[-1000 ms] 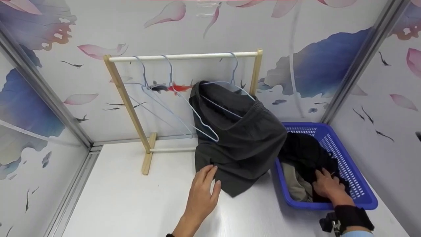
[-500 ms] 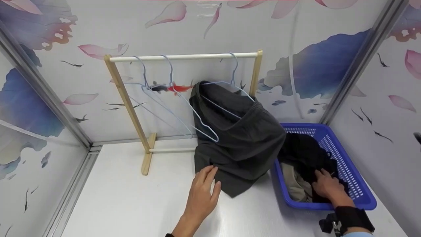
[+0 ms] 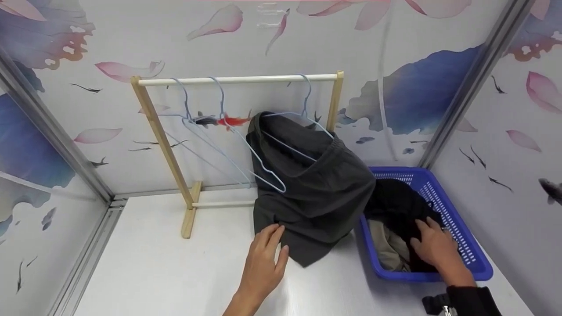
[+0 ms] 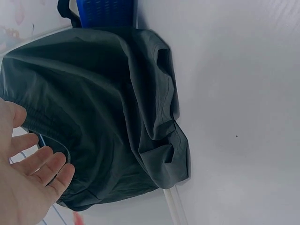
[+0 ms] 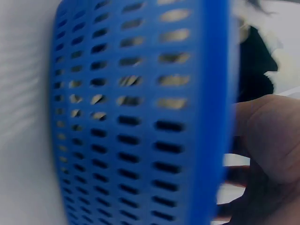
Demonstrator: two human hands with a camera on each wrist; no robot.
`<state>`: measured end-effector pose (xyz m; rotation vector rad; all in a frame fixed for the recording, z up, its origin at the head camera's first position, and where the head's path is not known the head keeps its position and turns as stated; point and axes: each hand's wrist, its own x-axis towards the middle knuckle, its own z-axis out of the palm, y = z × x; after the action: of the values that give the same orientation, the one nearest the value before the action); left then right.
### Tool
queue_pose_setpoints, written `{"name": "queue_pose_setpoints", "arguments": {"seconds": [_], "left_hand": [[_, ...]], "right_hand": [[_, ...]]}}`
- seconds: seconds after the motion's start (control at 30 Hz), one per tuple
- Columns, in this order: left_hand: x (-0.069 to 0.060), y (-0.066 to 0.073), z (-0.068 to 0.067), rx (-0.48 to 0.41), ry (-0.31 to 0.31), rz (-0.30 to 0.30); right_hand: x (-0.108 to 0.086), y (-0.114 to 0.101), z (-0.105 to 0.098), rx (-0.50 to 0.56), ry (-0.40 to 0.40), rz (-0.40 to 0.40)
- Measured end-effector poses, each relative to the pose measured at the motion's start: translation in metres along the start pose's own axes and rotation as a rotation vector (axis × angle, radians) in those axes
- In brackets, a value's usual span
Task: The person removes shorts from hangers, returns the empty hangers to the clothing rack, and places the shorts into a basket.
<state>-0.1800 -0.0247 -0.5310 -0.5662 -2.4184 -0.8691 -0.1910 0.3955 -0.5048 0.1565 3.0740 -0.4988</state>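
Note:
Dark grey shorts (image 3: 307, 197) with a gathered waistband hang from a light blue hanger (image 3: 306, 98) on the rack's right side. My left hand (image 3: 263, 259) is in front of their lower edge, fingers loosely extended and holding nothing. In the left wrist view, the left hand (image 4: 33, 168) appears beside the waistband. Over the blue basket (image 3: 382, 274), my right hand (image 3: 439, 248) reaches down with spread fingers at the black clothing (image 3: 397, 199). The basket's wall and rim partly hide the right hand (image 5: 269, 140) in the right wrist view.
A wooden rack with a white top rail (image 3: 246, 79) stands at the back wall. Two bare blue hangers, one with its hook (image 3: 221, 94) left of the shorts, hang there. Beige cloth (image 3: 386, 248) lies in the basket beside the black clothing. Patterned panels enclose the white table (image 3: 149, 263).
The head view has shifted slightly, moving the scene left and down. My right hand has moved a little up and right over the basket, its fingers more spread. The left hand stays near the shorts.

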Motion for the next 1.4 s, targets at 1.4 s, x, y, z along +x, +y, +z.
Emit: {"name": "queue_pose_setpoints", "arguments": {"seconds": [1.4], "left_hand": [[0.011, 0.012, 0.000, -0.036, -0.017, 0.057]], "right_hand": [[-0.020, -0.084, 0.037, 0.358, 0.680, -0.449]]}}
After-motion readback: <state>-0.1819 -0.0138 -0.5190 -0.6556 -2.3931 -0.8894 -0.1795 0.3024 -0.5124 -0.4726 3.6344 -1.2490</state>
